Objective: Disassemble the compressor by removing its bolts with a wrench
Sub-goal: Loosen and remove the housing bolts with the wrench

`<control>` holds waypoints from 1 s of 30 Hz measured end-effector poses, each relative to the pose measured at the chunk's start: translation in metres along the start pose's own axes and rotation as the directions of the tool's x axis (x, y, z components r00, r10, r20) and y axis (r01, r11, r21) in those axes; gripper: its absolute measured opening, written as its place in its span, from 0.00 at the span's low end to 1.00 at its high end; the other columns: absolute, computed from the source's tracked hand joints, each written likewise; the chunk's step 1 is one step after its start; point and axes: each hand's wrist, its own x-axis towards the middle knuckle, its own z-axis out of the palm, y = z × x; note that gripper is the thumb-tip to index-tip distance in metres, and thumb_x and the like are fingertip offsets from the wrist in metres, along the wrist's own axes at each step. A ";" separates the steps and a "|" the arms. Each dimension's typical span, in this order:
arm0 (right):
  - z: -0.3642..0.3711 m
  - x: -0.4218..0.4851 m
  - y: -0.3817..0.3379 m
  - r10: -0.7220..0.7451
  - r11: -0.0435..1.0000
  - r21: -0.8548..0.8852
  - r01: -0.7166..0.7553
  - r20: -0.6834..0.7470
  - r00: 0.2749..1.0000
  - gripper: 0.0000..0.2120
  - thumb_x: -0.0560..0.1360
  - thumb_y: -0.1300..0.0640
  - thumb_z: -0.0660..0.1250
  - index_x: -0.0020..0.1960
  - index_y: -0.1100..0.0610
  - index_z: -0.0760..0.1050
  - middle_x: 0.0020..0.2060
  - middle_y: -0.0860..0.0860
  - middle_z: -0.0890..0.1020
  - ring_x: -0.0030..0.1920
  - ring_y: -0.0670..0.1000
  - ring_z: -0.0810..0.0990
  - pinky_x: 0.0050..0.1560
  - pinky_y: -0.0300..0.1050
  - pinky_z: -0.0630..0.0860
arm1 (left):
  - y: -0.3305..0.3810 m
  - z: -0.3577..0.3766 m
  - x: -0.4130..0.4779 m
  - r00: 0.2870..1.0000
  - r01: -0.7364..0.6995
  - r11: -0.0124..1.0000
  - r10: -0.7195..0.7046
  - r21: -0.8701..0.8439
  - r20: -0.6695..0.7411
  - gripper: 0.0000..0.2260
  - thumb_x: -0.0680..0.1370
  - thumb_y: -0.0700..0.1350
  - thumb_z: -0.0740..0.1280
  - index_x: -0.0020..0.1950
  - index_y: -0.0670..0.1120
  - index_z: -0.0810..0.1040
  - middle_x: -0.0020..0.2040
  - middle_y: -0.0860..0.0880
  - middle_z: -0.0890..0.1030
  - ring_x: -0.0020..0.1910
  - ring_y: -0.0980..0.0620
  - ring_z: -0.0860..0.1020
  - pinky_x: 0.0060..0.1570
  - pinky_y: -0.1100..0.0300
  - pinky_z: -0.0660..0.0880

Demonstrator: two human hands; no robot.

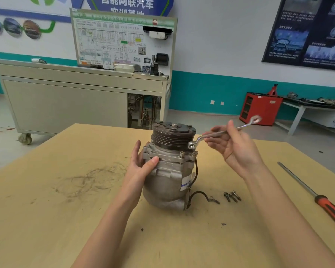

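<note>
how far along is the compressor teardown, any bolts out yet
Done: four loose bolts lie on the table beside the compressor. In hand: the left hand grips the compressor, the right hand holds the wrench, its ring end near the flange, on no bolt. Left: at least two flange bolts are seated, and the body is in one piece.

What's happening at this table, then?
A person is taking a compressor apart. The left hand steadies it, standing upright on the table. The right hand pinches a wrench, its ring end poised by the upper flange. Several bolts already lie loose on the table beside it.
</note>
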 end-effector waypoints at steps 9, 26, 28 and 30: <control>0.083 -0.034 -0.016 -0.380 -0.238 -0.822 0.517 0.568 0.730 0.17 0.79 0.48 0.58 0.47 0.60 0.77 0.36 0.54 0.82 0.36 0.55 0.82 0.36 0.46 0.76 | -0.001 0.001 -0.001 1.000 -0.017 1.000 0.017 -0.010 -0.002 0.50 0.58 0.60 0.77 0.76 0.61 0.57 0.70 0.50 0.74 0.65 0.55 0.75 0.60 0.62 0.72; 0.076 -0.042 0.029 -0.577 -0.408 -0.720 0.562 0.680 0.452 0.14 0.77 0.57 0.62 0.36 0.61 0.77 0.29 0.52 0.78 0.25 0.49 0.77 0.21 0.41 0.72 | -0.001 0.001 -0.001 1.000 -0.007 1.000 0.007 0.022 -0.029 0.42 0.61 0.57 0.76 0.72 0.62 0.62 0.65 0.54 0.78 0.63 0.60 0.76 0.59 0.63 0.73; 0.046 -0.038 0.026 -0.644 0.301 -0.656 0.692 0.395 0.655 0.16 0.79 0.54 0.58 0.39 0.61 0.78 0.34 0.52 0.82 0.31 0.49 0.81 0.29 0.43 0.78 | -0.001 -0.001 -0.001 1.000 0.004 1.000 -0.004 0.009 -0.008 0.48 0.59 0.60 0.77 0.75 0.62 0.58 0.69 0.53 0.74 0.65 0.57 0.75 0.64 0.59 0.71; 0.023 -0.032 0.027 -0.343 0.908 -0.216 0.359 0.108 0.933 0.19 0.80 0.57 0.55 0.36 0.56 0.79 0.39 0.54 0.84 0.37 0.53 0.84 0.36 0.43 0.80 | 0.000 -0.001 -0.001 1.000 0.004 1.000 -0.004 0.012 -0.001 0.49 0.59 0.60 0.77 0.76 0.64 0.57 0.70 0.54 0.73 0.65 0.58 0.75 0.62 0.62 0.72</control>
